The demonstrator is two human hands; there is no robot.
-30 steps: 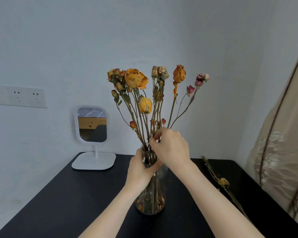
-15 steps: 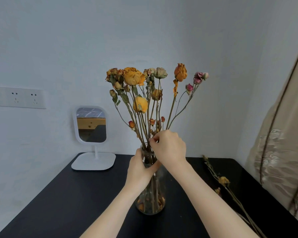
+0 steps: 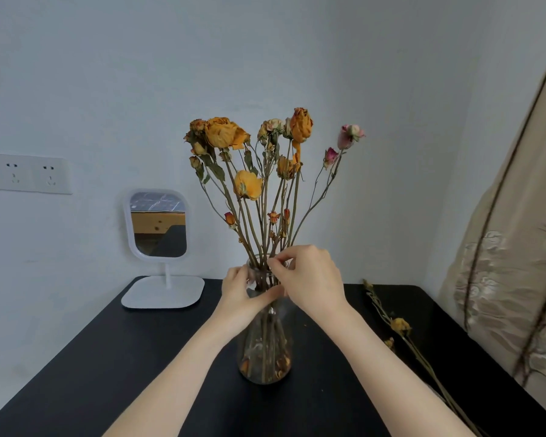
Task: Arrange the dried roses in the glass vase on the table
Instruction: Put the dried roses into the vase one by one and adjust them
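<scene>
A clear glass vase (image 3: pixel 265 351) stands in the middle of the black table (image 3: pixel 114 367), with fallen petals at its bottom. Several dried roses (image 3: pixel 226 134), orange, yellow and pink, rise from its mouth and fan out. My left hand (image 3: pixel 238 293) grips the vase's neck, thumb across the front. My right hand (image 3: pixel 309 279) is at the vase's mouth and pinches a rose stem between thumb and forefinger. Another dried rose stem (image 3: pixel 399 326) with a yellow bud lies loose on the table to the right.
A small white mirror on a stand (image 3: pixel 158 247) sits at the table's back left by the wall. Wall sockets (image 3: pixel 29 173) are on the left. A beige curtain (image 3: pixel 514 279) hangs close along the table's right edge.
The stems in the vase have shifted: the orange rose now stands more upright and the pink buds lean further right. My right hand has dropped slightly toward the vase's mouth.
</scene>
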